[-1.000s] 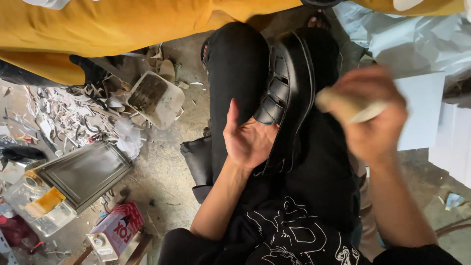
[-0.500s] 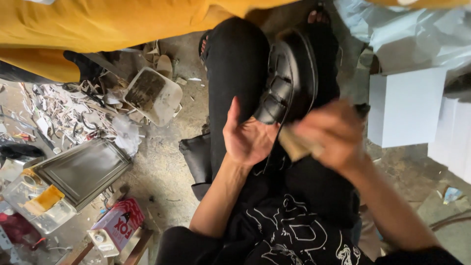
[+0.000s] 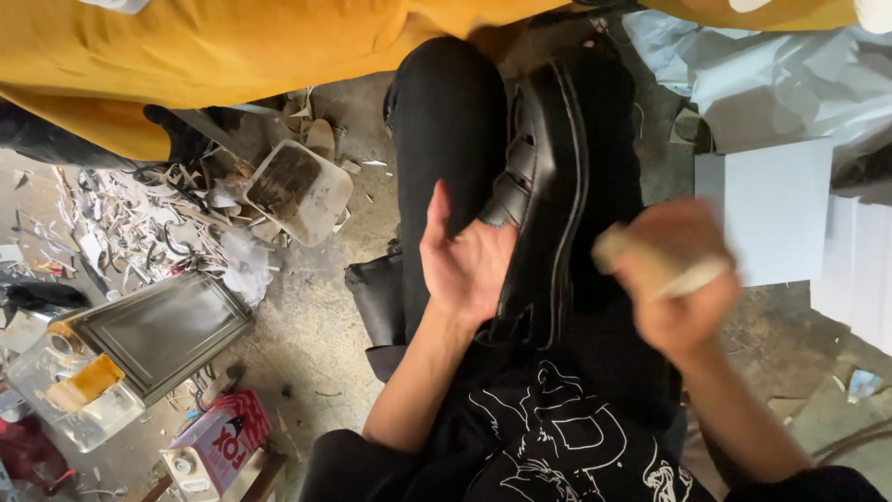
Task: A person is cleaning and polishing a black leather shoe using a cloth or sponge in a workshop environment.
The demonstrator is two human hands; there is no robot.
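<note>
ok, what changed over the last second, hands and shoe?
The right hand, gripping a pale block-like tool, swung from out at the right in onto the black shoe half a second ago, and has now drawn back out to the right, blurred. The left hand stayed put, steadying the shoe on the lap. Nothing was let go; the dirty tub and metal tray on the floor did not move.

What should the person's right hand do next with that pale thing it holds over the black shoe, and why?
Probably bring the pale brush-like tool down to the black shoe and rub its sole edge. The right hand is blurred, off to the shoe's right, while the left hand steadies the shoe on the lap.
</note>
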